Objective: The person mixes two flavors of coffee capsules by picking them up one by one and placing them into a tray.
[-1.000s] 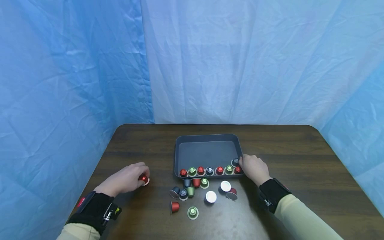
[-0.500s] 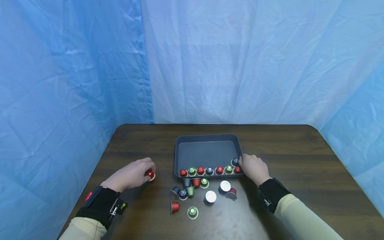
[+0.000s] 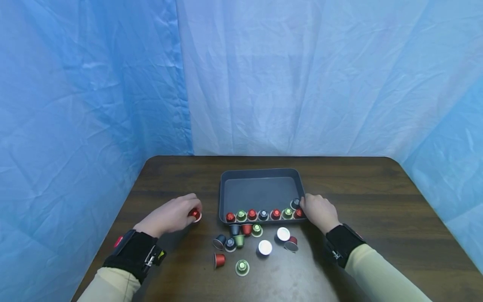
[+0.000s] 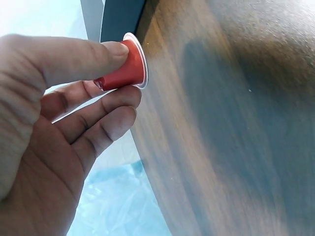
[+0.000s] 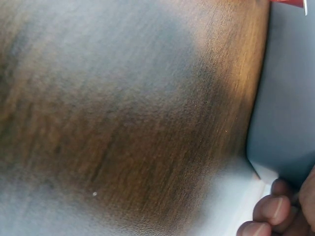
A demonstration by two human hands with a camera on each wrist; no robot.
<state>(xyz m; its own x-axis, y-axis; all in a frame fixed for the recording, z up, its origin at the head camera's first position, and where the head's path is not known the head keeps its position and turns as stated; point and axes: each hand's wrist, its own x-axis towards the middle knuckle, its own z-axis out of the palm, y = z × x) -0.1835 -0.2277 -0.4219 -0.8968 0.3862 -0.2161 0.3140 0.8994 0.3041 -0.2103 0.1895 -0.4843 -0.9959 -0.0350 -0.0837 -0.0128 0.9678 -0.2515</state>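
My left hand pinches a red coffee capsule between thumb and fingertips, left of the dark grey tray. In the left wrist view the capsule lies sideways in the grip, its pale rim facing the tabletop. My right hand grips the tray's right side near its front corner, beside a dark blue capsule. The right wrist view shows curled fingers at the tray wall; the fingertips' contact is partly hidden. Along the tray's front wall stands a row of red, green and dark blue capsules.
Several loose capsules lie on the wooden table before the tray. Among them are a tipped red capsule, an upright green capsule and a capsule with its white lid up. Blue sheeting hangs behind the table.
My left hand has moved right and slightly away from me, toward the tray, carrying the red capsule. The right hand and the tray have stayed put.
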